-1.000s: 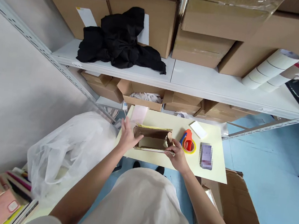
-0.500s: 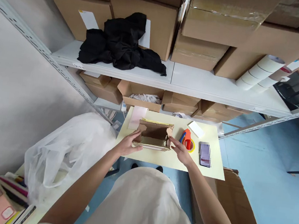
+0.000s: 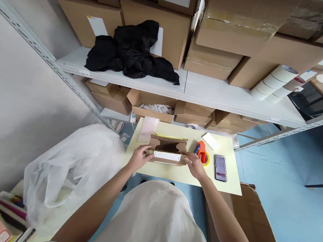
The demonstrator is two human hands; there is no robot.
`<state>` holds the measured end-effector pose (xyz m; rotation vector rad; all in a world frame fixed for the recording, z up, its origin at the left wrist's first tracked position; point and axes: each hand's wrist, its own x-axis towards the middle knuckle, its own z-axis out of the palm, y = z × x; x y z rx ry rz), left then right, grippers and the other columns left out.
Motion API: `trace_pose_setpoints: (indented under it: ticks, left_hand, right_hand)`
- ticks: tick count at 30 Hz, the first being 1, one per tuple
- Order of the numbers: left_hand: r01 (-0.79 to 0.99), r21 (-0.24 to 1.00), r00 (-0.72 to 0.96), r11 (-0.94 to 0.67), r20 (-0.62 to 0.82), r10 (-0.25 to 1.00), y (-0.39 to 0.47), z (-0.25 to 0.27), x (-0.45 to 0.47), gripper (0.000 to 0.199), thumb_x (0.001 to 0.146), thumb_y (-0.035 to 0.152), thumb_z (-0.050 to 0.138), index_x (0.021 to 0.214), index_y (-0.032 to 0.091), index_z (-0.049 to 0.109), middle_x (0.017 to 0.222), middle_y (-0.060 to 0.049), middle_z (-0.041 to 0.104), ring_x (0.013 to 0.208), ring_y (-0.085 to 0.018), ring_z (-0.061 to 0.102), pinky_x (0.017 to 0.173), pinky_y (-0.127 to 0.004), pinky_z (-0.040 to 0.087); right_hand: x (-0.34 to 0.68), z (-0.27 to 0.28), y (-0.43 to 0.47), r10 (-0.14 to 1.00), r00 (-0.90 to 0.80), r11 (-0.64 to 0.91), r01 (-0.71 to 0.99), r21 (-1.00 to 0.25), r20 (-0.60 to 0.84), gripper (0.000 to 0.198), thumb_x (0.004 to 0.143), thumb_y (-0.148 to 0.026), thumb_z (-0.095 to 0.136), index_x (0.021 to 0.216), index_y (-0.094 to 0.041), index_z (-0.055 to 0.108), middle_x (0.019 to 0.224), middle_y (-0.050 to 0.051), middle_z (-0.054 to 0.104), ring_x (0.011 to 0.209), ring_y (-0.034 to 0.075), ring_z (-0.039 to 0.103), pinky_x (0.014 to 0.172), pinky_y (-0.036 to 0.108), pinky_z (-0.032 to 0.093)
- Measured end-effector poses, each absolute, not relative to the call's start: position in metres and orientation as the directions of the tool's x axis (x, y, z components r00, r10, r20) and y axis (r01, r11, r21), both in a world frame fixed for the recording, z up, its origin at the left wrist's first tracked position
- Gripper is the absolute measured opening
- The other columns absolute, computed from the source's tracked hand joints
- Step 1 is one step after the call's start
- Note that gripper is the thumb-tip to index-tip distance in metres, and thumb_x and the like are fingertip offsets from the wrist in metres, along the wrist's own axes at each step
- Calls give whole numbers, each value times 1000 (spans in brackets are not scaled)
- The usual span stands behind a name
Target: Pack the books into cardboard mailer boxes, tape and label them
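Clearly Held at Both Ends

At the centre of the frame, a small open brown cardboard box [image 3: 168, 160] sits over the pale yellow rectangular table [image 3: 232, 177]. The left hand [image 3: 138, 158] pinches its left near edge between thumb and fingers; the right hand [image 3: 197, 167] clasps the right, beside an orange plastic tape dispenser [image 3: 201, 148].

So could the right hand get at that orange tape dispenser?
Probably yes. The orange tape dispenser lies on the table close beside the right hand, and nothing visible blocks the way between. That hand is at the open cardboard box, though, so it would likely have to leave it first.
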<state>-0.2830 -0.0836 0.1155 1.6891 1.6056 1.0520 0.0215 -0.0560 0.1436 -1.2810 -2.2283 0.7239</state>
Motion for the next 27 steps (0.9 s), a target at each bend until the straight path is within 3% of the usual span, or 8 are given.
trace_pose_setpoints:
  ticks: [3,5,10,12,18,20,23,27]
  left_hand:
    - [483,872,-121,-83,161,979,-84,112,-276,43,69,35,70,107,19,60,112,-10,61,100,-23,62,73,-34,57]
    - [479,874,-149,-80,171,974,-83,111,-274,43,68,32,70,106,20,58,114,-10,59,102,-23,60,72,-33,57]
    - [503,862,-171,-51,157,973,-79,115,-275,66,69,29,68,128,20,39,123,-13,48,104,-22,57,74,-33,55]
    - [515,856,-172,-51,162,972,-77,117,-275,73,70,28,67,134,20,32,130,-16,41,108,-24,55,77,-35,54]
    - [624,779,-71,-53,124,990,-69,121,-279,74,75,32,61,141,21,29,148,-14,28,138,-29,26,105,-43,37]
    - [610,789,29,-68,64,998,-67,121,-280,68,80,32,54,142,20,29,147,-12,34,136,-24,31,110,-39,32]
    - [587,807,93,-68,16,996,-67,123,-277,64,82,33,50,142,18,32,145,-9,40,132,-21,39,110,-36,32]
    - [587,804,150,-95,8,989,-71,124,-264,65,82,34,51,142,16,32,145,-10,39,132,-21,39,111,-36,32]
  right_hand:
    - [19,139,-56,931,-339,336,651,-680,134,29,90,-35,43,98,-20,66,100,10,67,96,24,61,86,41,49]
    - [16,136,-55,943,-288,322,668,-671,166,28,86,-36,50,105,-20,63,109,11,63,103,26,58,91,44,47]
    - [12,136,-44,943,-262,332,720,-610,205,79,75,-30,64,143,-21,26,150,15,22,138,31,23,107,50,32]
    - [12,138,-38,934,-320,348,712,-609,159,83,75,-26,63,146,-23,20,153,14,16,139,30,22,107,50,32]
    - [10,133,-39,953,-299,249,694,-675,44,54,84,-28,50,137,-25,39,148,13,30,138,29,27,103,51,36]
    - [9,129,-45,957,-290,182,664,-725,-26,53,87,-30,46,139,-24,36,140,14,42,130,29,40,98,49,41]
    - [11,127,-55,956,-263,53,595,-802,-132,57,88,-33,43,143,-24,29,125,13,57,97,24,64,86,44,50]
    - [23,126,-69,970,-207,-6,498,-867,-126,58,87,-37,45,142,-23,32,129,12,55,86,20,66,82,38,53]
